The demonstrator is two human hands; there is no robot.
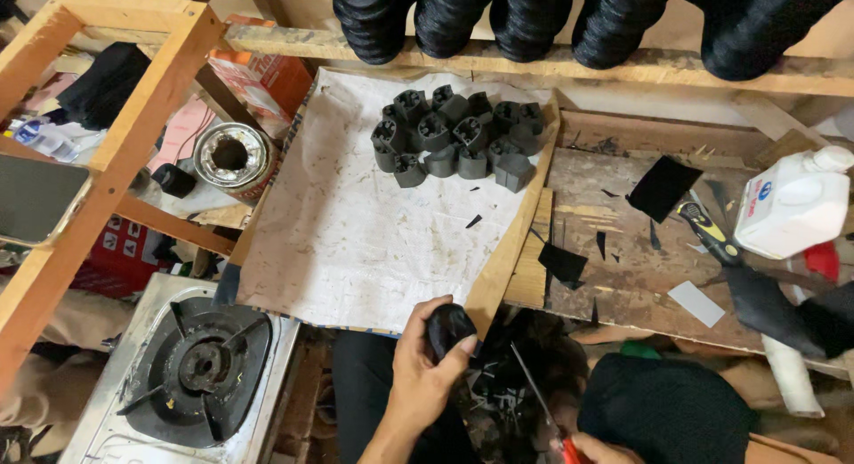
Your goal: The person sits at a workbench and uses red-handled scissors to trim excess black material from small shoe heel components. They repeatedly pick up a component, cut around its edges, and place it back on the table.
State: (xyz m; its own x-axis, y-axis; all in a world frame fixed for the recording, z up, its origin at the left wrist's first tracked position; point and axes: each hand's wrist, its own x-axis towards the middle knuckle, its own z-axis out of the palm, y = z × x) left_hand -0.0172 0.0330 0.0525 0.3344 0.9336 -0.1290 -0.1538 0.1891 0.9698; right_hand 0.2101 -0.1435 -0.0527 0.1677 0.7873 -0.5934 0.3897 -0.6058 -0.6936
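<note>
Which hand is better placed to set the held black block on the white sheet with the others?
Probably the left hand: it already grips the black block at the near edge of the white sheet, where the cluster of blocks sits. The right hand is low at the frame edge, holding a thin tool.

Matt black plastic piece, rough wooden bench, scuffed white paper sheet.

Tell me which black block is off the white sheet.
The one gripped in the left hand: that black block sits below the sheet's near edge, while the others cluster at the white sheet's far end.
</note>
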